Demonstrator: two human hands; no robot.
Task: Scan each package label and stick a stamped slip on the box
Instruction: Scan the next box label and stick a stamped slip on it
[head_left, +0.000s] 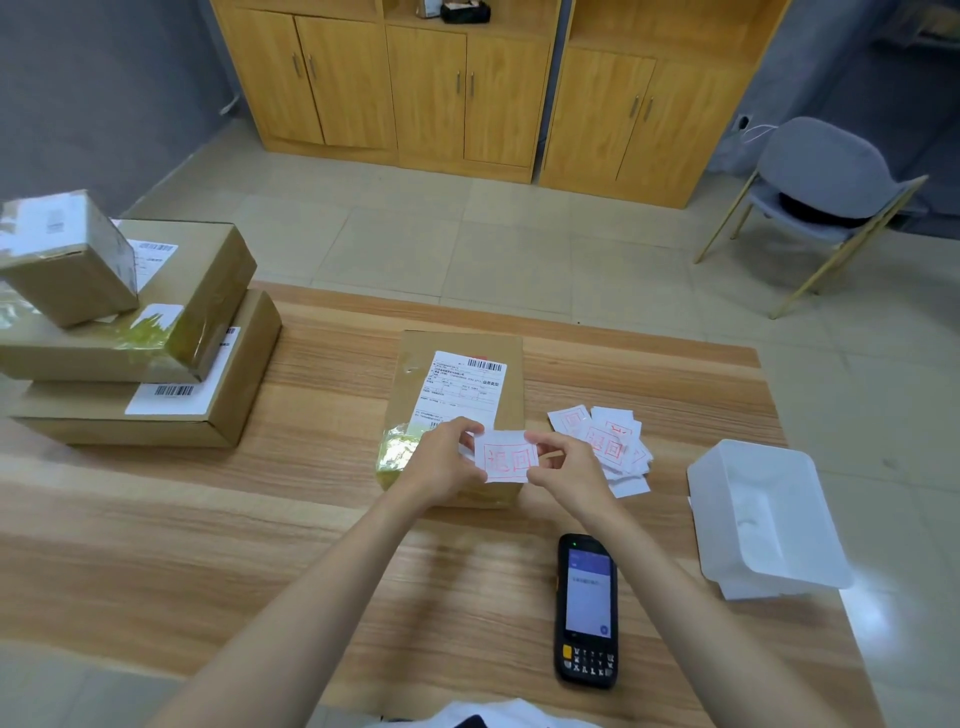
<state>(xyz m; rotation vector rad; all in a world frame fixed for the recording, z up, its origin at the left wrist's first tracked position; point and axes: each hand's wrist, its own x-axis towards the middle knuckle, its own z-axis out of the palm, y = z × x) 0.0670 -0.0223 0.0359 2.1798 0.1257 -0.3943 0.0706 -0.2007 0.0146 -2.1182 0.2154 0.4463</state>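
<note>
Holding stamped slip (506, 457) over box (457, 384) | left hand (447, 460) fingers pinching slip | right hand (566, 465) fingers pinching slip | scanner (587, 608) on counter (208, 519)

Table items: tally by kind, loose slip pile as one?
Cardboard boxes: 4, stack of three plus one under the hands
Handheld scanner: 1
White tray: 1
Slip pile: 1
Held slip: 1
Total: 8

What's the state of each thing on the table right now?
Stamped slip: held by both hands over the box.
Box: flat, label up.
Scanner: lying down, screen lit.
Slip pile: loose.
White tray: looks empty.
Box stack: three high.
</note>
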